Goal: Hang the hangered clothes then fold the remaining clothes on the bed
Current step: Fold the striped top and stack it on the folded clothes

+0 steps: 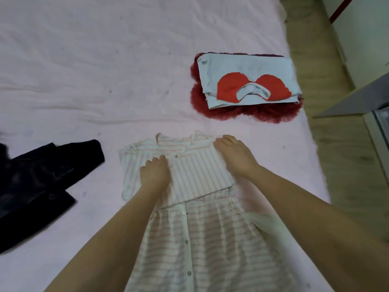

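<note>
Both hands lie palm-down on a pink-and-white striped dress (202,239) spread on the bed (84,70). Left hand (154,174) rests flat on the bodice with fingers loosely together, nothing closed inside it. Right hand (233,155) presses near the collar on the dress's right side, fingers extended over the fabric edge; whether the fingertips pinch the cloth underneath cannot be told, since the hand itself covers that spot. The right side of the bodice appears folded inward across the chest, its straight lower edge lying over the waist seam, though the blur makes the layers hard to separate. The skirt runs down toward the viewer and is cut off by the lower frame edge, partly hidden by both forearms.

Beyond the dress, toward the bed's right edge, a folded pale top with a red print (249,81) sits on a dark red ruffled garment (221,111), of which only the fringe shows around it. To the left lies a dark garment (42,182), cut off by the frame. Wooden floor (336,154) shows to the right of the bed.
</note>
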Motion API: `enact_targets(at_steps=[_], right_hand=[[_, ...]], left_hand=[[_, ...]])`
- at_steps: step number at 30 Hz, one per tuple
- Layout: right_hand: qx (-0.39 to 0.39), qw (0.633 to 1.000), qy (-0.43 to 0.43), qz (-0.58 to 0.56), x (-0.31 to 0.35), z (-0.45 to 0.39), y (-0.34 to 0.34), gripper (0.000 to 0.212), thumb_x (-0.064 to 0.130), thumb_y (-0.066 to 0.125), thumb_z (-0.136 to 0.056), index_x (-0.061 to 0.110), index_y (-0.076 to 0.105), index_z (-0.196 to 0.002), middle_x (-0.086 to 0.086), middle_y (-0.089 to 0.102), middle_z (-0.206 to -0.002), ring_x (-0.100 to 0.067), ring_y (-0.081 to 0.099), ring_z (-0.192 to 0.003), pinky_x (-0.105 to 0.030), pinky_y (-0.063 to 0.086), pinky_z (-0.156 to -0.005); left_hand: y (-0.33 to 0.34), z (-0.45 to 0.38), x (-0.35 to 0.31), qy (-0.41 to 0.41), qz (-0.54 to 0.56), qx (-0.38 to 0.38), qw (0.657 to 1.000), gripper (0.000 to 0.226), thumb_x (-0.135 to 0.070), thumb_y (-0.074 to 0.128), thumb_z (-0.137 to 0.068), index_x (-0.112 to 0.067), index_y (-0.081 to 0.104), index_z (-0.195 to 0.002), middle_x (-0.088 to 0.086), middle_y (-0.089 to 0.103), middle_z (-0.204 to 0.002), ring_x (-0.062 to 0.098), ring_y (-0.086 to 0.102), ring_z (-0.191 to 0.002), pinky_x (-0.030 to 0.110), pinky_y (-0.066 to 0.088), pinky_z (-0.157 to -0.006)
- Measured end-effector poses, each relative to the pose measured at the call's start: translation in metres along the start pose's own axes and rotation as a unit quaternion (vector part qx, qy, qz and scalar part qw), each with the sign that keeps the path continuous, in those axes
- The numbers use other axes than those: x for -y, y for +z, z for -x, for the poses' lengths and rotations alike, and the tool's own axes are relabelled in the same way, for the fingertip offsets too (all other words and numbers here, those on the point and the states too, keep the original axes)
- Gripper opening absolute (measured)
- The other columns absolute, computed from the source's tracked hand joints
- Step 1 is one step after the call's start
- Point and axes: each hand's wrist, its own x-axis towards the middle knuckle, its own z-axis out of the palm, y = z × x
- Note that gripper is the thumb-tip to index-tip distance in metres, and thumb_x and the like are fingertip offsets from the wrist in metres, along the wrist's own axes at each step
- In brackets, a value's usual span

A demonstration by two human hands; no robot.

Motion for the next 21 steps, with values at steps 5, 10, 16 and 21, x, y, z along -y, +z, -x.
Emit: enact_targets(at_steps=[5, 10, 16, 21], right_hand=[[-0.016, 0.996, 0.031, 0.076, 0.020, -0.015, 0.018, 0.048, -0.004, 0.043, -0.079, 0.007, 0.049, -0.125, -0.011, 0.050, -0.126, -0.031, 0.039, -0.124, -0.036, 0.029, -0.098], [-0.022, 0.987, 0.083, 0.135, 0.022, -0.030, 0.020, 0.037, -0.001, 0.036, -0.087, 0.006, 0.047, -0.121, -0.011, 0.052, -0.118, -0.029, 0.045, -0.110, -0.036, 0.029, -0.099], [-0.006, 0.974, 0.159, 0.159, 0.015, -0.046, 0.019, 0.033, -0.001, 0.034, -0.086, 0.004, 0.049, -0.114, -0.013, 0.055, -0.113, -0.031, 0.047, -0.106, -0.039, 0.028, -0.097], [-0.123, 0.973, 0.181, 0.079, 0.037, -0.039, 0.044, 0.039, 0.005, 0.044, -0.088, 0.002, 0.048, -0.128, -0.023, 0.045, -0.138, -0.038, 0.037, -0.133, -0.044, 0.016, -0.113]], left_hand=[[-0.001, 0.001, 0.033, 0.013, -0.050, 0.019, 0.998, 0.021, -0.021, 0.039, -0.095, -0.016, 0.053, -0.110, 0.003, 0.060, -0.112, 0.025, 0.055, -0.105, 0.033, 0.039, -0.083], [-0.021, -0.004, 0.048, 0.048, 0.071, -0.152, 0.985, 0.025, -0.033, 0.034, -0.102, -0.015, 0.051, -0.096, 0.004, 0.063, -0.091, 0.030, 0.061, -0.082, 0.032, 0.034, -0.062], [-0.031, -0.036, 0.058, -0.002, 0.102, -0.123, 0.987, 0.025, -0.030, 0.043, -0.098, -0.013, 0.052, -0.113, 0.005, 0.062, -0.103, 0.027, 0.057, -0.090, 0.035, 0.040, -0.068], [-0.024, -0.025, 0.053, -0.101, 0.262, -0.034, 0.959, 0.040, -0.025, 0.057, -0.089, -0.011, 0.037, -0.120, 0.004, 0.055, -0.102, 0.026, 0.056, -0.096, 0.033, 0.037, -0.076]])
